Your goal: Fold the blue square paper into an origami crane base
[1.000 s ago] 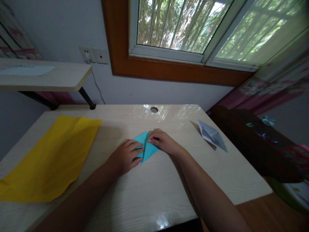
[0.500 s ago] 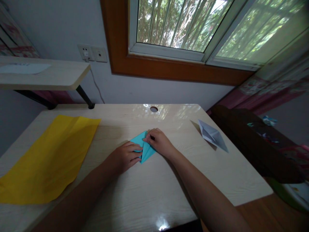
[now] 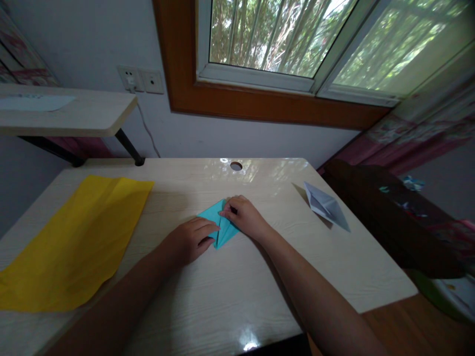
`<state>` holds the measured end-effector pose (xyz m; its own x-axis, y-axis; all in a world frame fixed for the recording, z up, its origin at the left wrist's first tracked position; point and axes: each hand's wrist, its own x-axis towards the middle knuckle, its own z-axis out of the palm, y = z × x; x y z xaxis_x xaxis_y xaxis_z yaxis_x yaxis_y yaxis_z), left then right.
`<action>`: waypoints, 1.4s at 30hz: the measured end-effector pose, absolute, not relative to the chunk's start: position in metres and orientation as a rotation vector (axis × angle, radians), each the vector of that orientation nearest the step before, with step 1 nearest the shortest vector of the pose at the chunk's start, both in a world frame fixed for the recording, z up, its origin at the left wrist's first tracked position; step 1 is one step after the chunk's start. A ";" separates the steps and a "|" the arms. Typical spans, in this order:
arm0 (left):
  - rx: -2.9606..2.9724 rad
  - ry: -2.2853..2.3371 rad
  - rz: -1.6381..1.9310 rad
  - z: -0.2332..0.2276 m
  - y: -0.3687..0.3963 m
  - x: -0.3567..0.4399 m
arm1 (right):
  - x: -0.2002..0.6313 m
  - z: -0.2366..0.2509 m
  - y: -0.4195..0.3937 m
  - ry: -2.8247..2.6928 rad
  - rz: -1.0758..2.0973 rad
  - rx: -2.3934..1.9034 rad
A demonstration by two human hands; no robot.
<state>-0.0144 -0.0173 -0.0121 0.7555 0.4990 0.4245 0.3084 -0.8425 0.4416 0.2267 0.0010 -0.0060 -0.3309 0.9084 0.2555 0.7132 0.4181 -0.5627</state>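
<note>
Your folded turquoise paper [image 3: 228, 235] lies mid-table, flat on the pale tabletop [image 3: 237, 296]. Left hand [image 3: 193, 239]: fingers loosely spread, resting over the paper's left part, not closed around anything. Right hand [image 3: 242, 215]: fingers curled, thumb near index, touching the upper right part; can't tell if you're pinching an edge. Yellow sheet [image 3: 85, 242] well left of your hands, folded white paper [image 3: 326, 205] off right.

Two hands [image 3: 243, 216], apparently four papers [image 3: 211, 212]
</note>
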 end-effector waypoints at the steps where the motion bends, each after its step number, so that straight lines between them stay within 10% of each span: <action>1: 2.623 0.628 0.771 -0.012 -0.017 -0.014 | 0.227 -0.006 0.001 -2.144 0.473 -1.370; 42: 2.905 0.985 0.703 -0.014 -0.019 -0.006 | 0.226 -0.011 0.004 -1.927 0.365 -1.360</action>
<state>-0.0063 -0.0191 -0.0135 0.7043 0.5766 0.4141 0.5788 -0.8042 0.1354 0.2264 0.0044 -0.0110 -0.1673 0.8999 0.4027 0.6900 0.3986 -0.6042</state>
